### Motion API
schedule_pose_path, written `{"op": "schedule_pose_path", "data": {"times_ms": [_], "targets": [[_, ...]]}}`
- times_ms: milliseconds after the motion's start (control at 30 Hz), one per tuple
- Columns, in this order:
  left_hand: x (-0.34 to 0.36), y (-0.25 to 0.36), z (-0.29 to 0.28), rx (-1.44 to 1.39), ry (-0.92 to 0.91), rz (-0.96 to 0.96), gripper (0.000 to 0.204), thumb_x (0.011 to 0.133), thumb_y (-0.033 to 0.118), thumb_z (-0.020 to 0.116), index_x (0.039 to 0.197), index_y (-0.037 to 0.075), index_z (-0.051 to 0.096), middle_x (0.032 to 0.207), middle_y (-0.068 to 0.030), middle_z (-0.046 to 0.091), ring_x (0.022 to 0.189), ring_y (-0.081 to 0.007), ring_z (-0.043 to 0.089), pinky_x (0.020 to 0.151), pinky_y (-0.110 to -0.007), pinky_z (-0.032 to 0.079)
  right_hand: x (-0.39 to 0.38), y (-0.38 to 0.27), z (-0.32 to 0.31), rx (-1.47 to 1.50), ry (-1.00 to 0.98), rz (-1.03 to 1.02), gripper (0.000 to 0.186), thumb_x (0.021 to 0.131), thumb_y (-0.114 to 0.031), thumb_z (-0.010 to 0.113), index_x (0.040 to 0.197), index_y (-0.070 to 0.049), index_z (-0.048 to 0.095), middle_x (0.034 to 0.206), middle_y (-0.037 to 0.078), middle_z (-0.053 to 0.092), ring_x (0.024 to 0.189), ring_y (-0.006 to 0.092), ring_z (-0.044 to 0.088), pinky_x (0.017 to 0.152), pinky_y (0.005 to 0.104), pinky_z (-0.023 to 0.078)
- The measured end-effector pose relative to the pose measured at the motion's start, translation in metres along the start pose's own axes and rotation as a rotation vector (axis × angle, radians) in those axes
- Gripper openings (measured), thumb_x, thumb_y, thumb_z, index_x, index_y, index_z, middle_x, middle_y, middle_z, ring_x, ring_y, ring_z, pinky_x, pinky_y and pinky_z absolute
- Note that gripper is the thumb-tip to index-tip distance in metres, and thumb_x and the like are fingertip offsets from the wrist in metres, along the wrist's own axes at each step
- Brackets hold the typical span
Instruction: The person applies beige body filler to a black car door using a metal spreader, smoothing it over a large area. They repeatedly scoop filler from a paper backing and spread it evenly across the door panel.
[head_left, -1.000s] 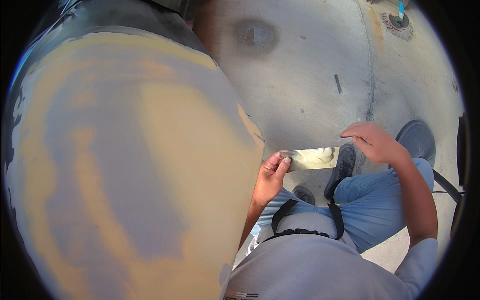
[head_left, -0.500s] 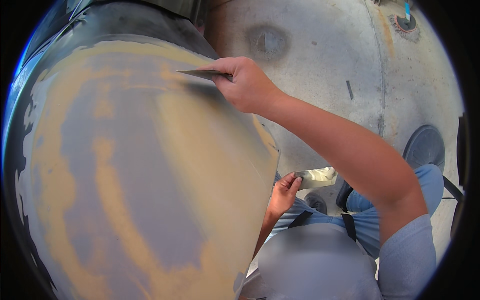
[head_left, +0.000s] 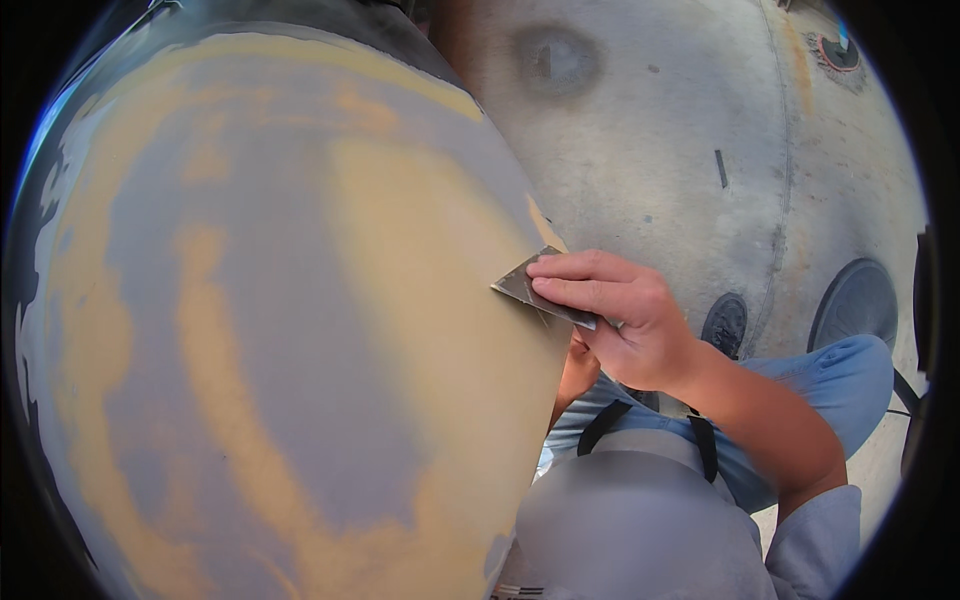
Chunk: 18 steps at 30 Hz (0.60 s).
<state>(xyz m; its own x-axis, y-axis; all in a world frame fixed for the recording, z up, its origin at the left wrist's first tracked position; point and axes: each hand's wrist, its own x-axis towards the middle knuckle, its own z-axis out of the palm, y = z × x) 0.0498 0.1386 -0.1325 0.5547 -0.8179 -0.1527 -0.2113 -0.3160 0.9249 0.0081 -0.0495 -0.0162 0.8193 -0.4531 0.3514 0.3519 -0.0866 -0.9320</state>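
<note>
My right hand [head_left: 630, 315] grips a flat dark metal putty spreader [head_left: 530, 288], fingers laid over its top and thumb beneath. The tilted blade is over the right edge of a large curved vehicle panel [head_left: 270, 330], apparently touching it. The panel is patchy with tan filler and grey areas, and a smooth pale yellow band of filler [head_left: 430, 250] runs along its right side. Below the right hand, part of my left hand [head_left: 577, 368] shows beside the panel edge. Its fingers, and whatever they hold, are hidden behind the right hand.
Glossy black bodywork [head_left: 330, 30] borders the panel at the far end. To the right lies a stained concrete floor [head_left: 660, 130] with a thin dark strip [head_left: 721, 168] on it. A round dark disc [head_left: 855, 305] stands right of my shoe [head_left: 726, 322].
My right hand has swept the spreader from the panel's far end back toward me, to the right edge. My left hand, earlier pinching a metal plate with cream putty, is now mostly covered.
</note>
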Motion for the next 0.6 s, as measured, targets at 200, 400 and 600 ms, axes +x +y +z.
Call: {"op": "schedule_pose_path", "data": {"times_ms": [200,400,600], "targets": [[0.000,0.001,-0.001,-0.113,-0.005,-0.062,0.017,0.108,0.009,0.060,0.119,0.000,0.069,0.097,0.0009,0.069,0.090,-0.0060,0.060,0.079,-0.026,0.051,-0.049,-0.012,-0.001,-0.066,0.061,-0.074,0.047,0.077,0.018,0.064,0.119,0.001,0.077,0.127,0.019,0.074,0.119,0.0392,0.071,0.100,0.0445,0.059],[-0.002,0.000,-0.006,-0.402,-0.059,-0.308,0.015,0.107,0.010,0.062,0.117,0.001,0.069,0.096,0.0019,0.068,0.090,-0.0060,0.060,0.080,-0.026,0.051,-0.078,-0.017,0.005,-0.097,0.115,-0.068,0.055,0.069,0.017,0.063,0.119,-0.002,0.078,0.128,0.017,0.074,0.121,0.0401,0.071,0.100,0.0466,0.060],[-0.004,0.004,-0.003,-0.621,-0.063,-0.376,0.013,0.107,0.011,0.063,0.114,0.003,0.070,0.096,0.0030,0.066,0.090,-0.0060,0.060,0.082,-0.026,0.052,-0.093,-0.019,0.000,-0.113,0.091,-0.144,0.046,0.071,0.015,0.065,0.114,0.002,0.077,0.127,0.019,0.075,0.120,0.0397,0.072,0.100,0.0463,0.060]]}}
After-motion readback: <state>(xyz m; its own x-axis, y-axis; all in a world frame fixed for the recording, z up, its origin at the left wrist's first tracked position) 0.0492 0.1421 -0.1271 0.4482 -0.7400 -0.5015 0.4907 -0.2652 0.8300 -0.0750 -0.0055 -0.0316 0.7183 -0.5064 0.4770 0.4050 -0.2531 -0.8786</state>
